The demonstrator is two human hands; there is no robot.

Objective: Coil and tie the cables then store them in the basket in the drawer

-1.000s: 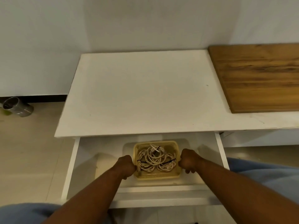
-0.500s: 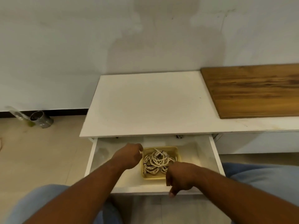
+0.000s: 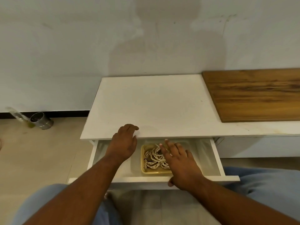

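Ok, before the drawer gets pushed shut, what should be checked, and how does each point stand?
1. The white cables lie coiled inside the yellow basket: ok.
2. Every coil is tied: cannot tell; only one dark tie shows.
3. The basket sits fully inside the open drawer: ok.
4. The left hand is empty: ok, its fingers rest on the white tabletop.
5. The right hand is out of the drawer: not ok, it is spread open above the basket.
6. No cable overhangs the basket's right rim: cannot tell, the right hand hides it.

basket (image 3: 142, 161) half hidden (right hand (image 3: 181, 166)), board (image 3: 256, 95) cropped
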